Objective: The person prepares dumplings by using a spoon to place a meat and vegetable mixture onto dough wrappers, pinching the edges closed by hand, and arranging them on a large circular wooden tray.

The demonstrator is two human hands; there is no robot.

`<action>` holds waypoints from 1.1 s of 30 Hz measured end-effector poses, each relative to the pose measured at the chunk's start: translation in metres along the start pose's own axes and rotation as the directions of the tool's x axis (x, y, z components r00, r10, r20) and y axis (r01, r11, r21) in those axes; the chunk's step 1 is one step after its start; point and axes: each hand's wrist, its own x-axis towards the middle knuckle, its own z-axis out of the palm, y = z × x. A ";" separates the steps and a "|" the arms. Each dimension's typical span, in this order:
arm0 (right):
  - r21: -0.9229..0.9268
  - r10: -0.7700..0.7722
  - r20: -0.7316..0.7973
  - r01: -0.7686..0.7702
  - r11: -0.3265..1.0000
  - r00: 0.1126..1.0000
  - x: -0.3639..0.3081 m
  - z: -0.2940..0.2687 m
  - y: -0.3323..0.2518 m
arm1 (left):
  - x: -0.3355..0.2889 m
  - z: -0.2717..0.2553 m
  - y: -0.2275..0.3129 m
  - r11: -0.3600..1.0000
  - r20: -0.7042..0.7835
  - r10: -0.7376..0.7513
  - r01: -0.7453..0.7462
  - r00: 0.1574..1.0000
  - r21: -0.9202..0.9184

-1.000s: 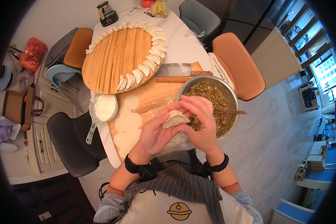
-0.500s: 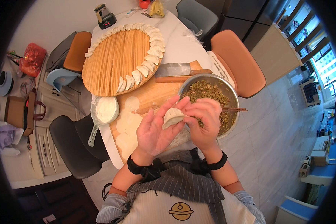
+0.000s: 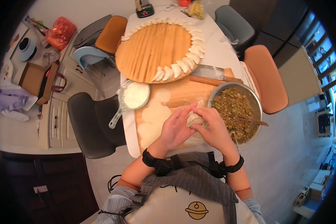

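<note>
Above the wooden cutting board [image 3: 175, 95], a pale dumpling [image 3: 194, 120] is held between my two hands. My left hand [image 3: 173, 130] cups it from the left, fingers curved up beside it. My right hand [image 3: 217, 131] grips its edge with thumb and fingers, covering part of it. Flat round dough wrappers [image 3: 155, 113] overlap on the board, left of my hands. To the right stands a metal bowl [image 3: 253, 98] of chopped filling [image 3: 233, 105], with chopsticks [image 3: 255, 120] and a spoon [image 3: 234, 135] in it. Finished dumplings [image 3: 196, 48] line the rim of a round wooden board [image 3: 153, 52].
A cleaver [image 3: 212, 71] lies behind the bowl. Left of the wrappers sits a handled bowl of flour [image 3: 136, 94]. Chairs surround the table: black [image 3: 91, 123], orange [image 3: 111, 35], grey [image 3: 233, 26] and salmon [image 3: 265, 78]. A kettle [image 3: 144, 10] and bananas [image 3: 196, 10] stand far back.
The whole scene has shifted rightward in the picture as the view turned. My fingers have closed further over the dumpling, and my right hand now covers more of it. The spoon has come into sight.
</note>
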 end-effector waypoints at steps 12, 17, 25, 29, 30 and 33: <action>0.255 0.296 0.417 -0.423 0.870 0.860 0.084 0.156 0.012 | -0.116 -0.094 0.049 0.974 -0.503 0.222 -0.209 0.835 0.083; -0.095 0.043 0.271 -0.018 0.995 0.962 0.161 0.236 0.018 | -0.178 -0.128 0.059 0.947 -0.607 0.316 -0.287 0.729 0.148; -0.200 0.083 0.479 0.017 0.980 0.874 0.166 0.270 0.041 | -0.216 -0.166 0.065 0.924 -0.700 0.353 -0.349 0.621 0.157; -0.238 0.015 0.310 0.062 0.969 0.951 0.166 0.274 0.045 | -0.214 -0.184 0.066 0.940 -0.706 0.312 -0.316 0.636 0.131; -0.258 -0.026 0.269 0.098 0.961 0.963 0.167 0.276 0.046 | -0.211 -0.186 0.067 0.942 -0.704 0.304 -0.310 0.642 0.125; -0.274 0.046 0.244 0.023 0.961 0.969 0.176 0.272 0.048 | -0.204 -0.185 0.072 0.952 -0.714 0.269 -0.290 0.646 0.097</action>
